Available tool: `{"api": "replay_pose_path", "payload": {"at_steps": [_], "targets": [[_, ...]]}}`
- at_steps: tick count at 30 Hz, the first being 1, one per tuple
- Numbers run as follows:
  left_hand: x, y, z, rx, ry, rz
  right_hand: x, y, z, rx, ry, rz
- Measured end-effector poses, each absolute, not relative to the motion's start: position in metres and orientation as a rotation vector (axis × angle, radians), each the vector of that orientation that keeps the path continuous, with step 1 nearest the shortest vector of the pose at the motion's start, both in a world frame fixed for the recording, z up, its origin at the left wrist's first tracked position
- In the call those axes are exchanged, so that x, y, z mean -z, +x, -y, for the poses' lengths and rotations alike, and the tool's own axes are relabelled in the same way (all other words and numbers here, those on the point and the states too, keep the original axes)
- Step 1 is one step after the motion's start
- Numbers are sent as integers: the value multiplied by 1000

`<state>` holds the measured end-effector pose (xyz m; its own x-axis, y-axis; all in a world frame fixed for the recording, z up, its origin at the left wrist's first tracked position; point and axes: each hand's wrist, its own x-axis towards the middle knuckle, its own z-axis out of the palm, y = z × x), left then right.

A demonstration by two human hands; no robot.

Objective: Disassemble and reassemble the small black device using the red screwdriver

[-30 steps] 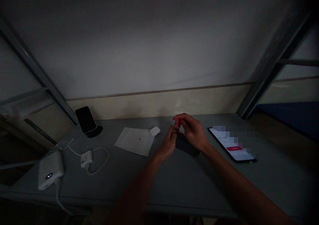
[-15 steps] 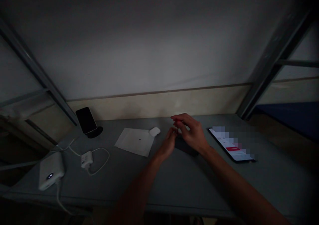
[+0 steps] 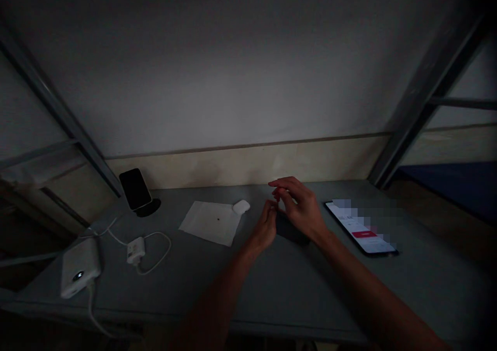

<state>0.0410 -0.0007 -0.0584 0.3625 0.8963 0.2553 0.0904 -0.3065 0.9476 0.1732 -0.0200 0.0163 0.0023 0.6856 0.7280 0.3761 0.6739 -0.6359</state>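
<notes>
Your right hand (image 3: 301, 211) pinches small red piece (image 3: 276, 191) at fingertips; left hand (image 3: 266, 227) fingers curled, touching dark flat object (image 3: 291, 230) beneath both hands. Keep pinch firm, steady dark object. Lit phone (image 3: 361, 228) right, earbud case (image 3: 241, 206) left.

Grey table (image 3: 272, 283), white paper (image 3: 209, 222), seemingly black box (image 3: 292, 230).

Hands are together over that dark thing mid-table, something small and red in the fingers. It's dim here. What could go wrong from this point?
1. The small red piece sits pinched at the right hand fingertips; in this poor light a slip could lose it on the grey table.
2. The lit phone lies flat just beside the right forearm; a sweep back might knock it.
3. The left hand hides part of the dark object, so alignment is hard to judge.
</notes>
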Motion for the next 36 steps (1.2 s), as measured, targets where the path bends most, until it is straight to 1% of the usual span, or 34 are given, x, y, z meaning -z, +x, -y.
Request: {"api": "replay_pose_path", "payload": {"at_steps": [5,9,13,19,24,27,31,36], "targets": [[59,45,-3,-1129,1592,-744,-16,171,20,-414,-904,1565],[54,46,-1,-1131,1573,-651,-11,162,17,-413,-931,1491],[48,45,3,-1137,1607,-648,-5,153,17,-413,-944,1463],[52,43,3,-1061,1535,-741,-8,165,17,-553,-1019,1428],[51,41,3,-1012,1534,-814,-9,183,13,-498,-919,1563],[50,42,4,-1027,1527,-811,-7,185,11,-509,-943,1529],[49,42,4,-1006,1531,-818,-7,184,11,-433,-991,1475],[49,41,3,-990,1583,-879,-10,187,13,-371,-978,1531]]}}
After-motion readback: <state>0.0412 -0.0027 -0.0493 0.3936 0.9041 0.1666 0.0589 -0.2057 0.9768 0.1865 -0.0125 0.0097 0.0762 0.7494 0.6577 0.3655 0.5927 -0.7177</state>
